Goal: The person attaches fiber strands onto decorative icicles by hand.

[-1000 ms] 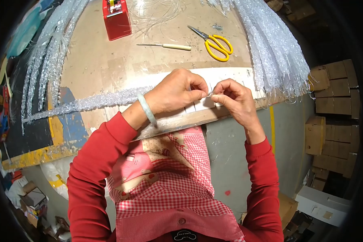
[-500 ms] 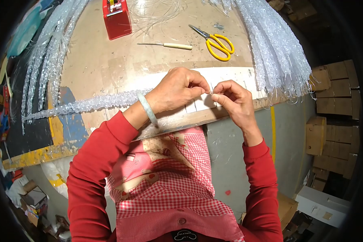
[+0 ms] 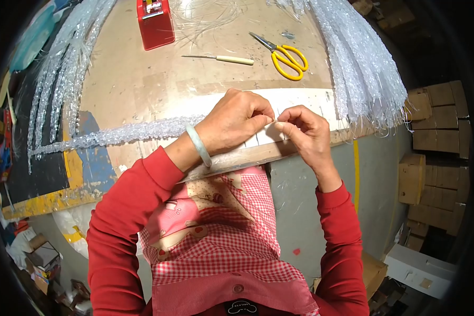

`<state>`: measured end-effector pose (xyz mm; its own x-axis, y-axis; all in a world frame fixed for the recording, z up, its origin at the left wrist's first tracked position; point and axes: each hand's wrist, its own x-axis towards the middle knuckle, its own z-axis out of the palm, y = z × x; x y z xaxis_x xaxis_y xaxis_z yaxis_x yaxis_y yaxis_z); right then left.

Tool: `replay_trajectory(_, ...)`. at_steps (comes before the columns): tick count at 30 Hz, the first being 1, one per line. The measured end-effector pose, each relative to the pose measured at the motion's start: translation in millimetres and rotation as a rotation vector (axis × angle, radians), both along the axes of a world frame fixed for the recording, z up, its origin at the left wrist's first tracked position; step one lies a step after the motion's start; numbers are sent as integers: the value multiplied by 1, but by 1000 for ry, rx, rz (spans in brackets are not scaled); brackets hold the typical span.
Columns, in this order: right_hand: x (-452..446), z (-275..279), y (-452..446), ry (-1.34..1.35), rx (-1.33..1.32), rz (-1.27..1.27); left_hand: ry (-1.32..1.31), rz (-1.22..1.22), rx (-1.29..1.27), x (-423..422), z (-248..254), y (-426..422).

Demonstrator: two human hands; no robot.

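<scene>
A strand of clear beads (image 3: 137, 132) lies along the table's front edge and runs from the left to beneath my left hand (image 3: 237, 120). This hand, with a pale bangle (image 3: 198, 145) at its wrist, is closed in a pinch near the strand's right end. Facing it, my right hand (image 3: 308, 131) pinches thumb against forefinger, the fingertips of both hands nearly meeting. The strand's fine end seems to be between them, though it is too small to show clearly. Under both hands lies a white board (image 3: 305, 100) with dark marks.
Yellow-handled scissors (image 3: 289, 62) and an awl (image 3: 231, 60) lie beyond my hands. A red tape dispenser (image 3: 156, 26) stands farther back, beside loose clear threads (image 3: 205, 23). Bead strands hang in bundles at the left (image 3: 63, 68) and right (image 3: 361, 63). Cartons (image 3: 440, 121) are stacked at the right.
My fingertips have drawn slightly closer, and the small glint between them no longer shows. My left wrist has shifted a little to the right. The tools lie as before.
</scene>
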<state>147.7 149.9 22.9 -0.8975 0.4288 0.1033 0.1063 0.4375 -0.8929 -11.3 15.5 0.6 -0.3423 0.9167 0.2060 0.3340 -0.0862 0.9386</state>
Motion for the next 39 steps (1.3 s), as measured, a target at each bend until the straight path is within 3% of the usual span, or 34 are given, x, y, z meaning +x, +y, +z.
replay_trajectory(6, 0, -3, 3, -24, -7, -11, -200, -69, -119, -6, 1, -1)
replay_trajectory(16, 2, -2, 2, -16, 51, -6, -88, -116, -248, -8, 0, 4)
replay_trajectory(22, 1, -3, -2, -13, -132, -62, -257, -61, -162, -8, 2, 1)
replay_trajectory(39, -10, -7, -9, 24, -15, -48, -48, -11, 17, -8, -5, -3)
